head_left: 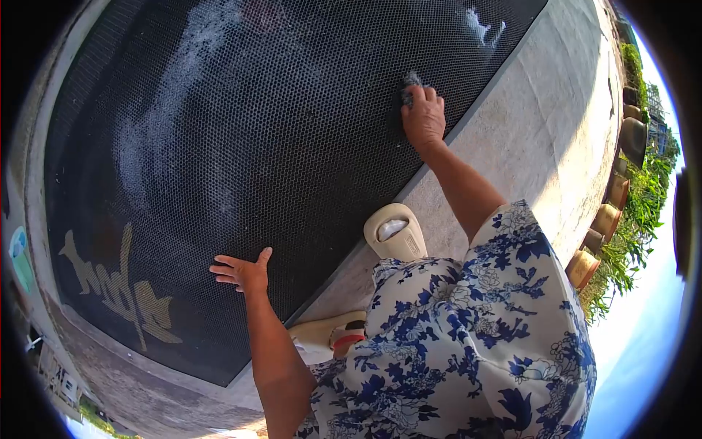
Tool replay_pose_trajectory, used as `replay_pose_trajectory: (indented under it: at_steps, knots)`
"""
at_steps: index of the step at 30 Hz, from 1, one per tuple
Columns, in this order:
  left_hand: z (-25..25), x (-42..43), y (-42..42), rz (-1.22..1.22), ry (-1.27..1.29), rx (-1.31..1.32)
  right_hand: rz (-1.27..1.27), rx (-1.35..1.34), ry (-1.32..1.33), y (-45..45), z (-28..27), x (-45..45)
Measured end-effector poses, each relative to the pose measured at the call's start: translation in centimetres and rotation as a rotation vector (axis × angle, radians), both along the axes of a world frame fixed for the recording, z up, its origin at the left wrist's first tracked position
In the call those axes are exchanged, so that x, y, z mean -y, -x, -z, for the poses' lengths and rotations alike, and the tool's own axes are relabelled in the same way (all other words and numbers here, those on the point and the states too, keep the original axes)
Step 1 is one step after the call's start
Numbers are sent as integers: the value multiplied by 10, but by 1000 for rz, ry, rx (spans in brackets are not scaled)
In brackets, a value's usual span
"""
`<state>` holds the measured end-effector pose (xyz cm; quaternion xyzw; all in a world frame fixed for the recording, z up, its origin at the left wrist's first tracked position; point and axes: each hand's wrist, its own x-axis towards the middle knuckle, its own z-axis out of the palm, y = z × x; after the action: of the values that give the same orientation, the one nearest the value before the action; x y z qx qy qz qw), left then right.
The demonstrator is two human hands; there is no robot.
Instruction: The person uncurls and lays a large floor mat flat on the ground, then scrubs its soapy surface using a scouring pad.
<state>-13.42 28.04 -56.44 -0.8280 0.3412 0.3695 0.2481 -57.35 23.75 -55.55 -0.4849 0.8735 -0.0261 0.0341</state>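
A large black textured mat [307,190] with a honeycomb-like surface lies before me. My right hand [425,121] is closed around a greyish scrubbing pad [412,78], pressed to the mat near its right edge; the fingers hide part of the pad. Lower down, my left hand [250,275] rests on the mat with its fingers spread, holding nothing. White foam [194,44] is smeared across the mat's upper left, and a smaller foam patch [477,28] sits at the upper right. A tan printed design [121,293] marks the lower left corner.
Concrete floor [526,110] borders the mat. My beige slippers [398,238] stand by the mat's near edge. Several plant pots [605,219] with green plants [632,241] line the right side. A pale green basin-like thing [22,260] is at the far left.
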Motion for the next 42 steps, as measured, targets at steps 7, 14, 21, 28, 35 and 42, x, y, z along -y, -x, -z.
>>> replay_pose_trajectory:
  at_steps: [7, 14, 21, 28, 35, 42]
  knots:
    - [0, -4, -2, 32, 46, 6, -836, 276, -109, -67, -2, -84]
    - [-9, -12, -15, 48, 80, -63, 12, -57, 0, 67, 3, -61]
    - [-31, -33, -23, 235, 81, -69, -686, 367, -212, -103, -18, -84]
    - [-11, -40, -27, 352, 62, 35, -185, -68, -68, 38, 3, -17]
    - [-23, -28, -12, 267, 68, 47, -211, -4, -112, -70, 4, 21]
    - [-24, -34, -13, 292, 84, 19, -1194, 289, -51, -179, 4, -7]
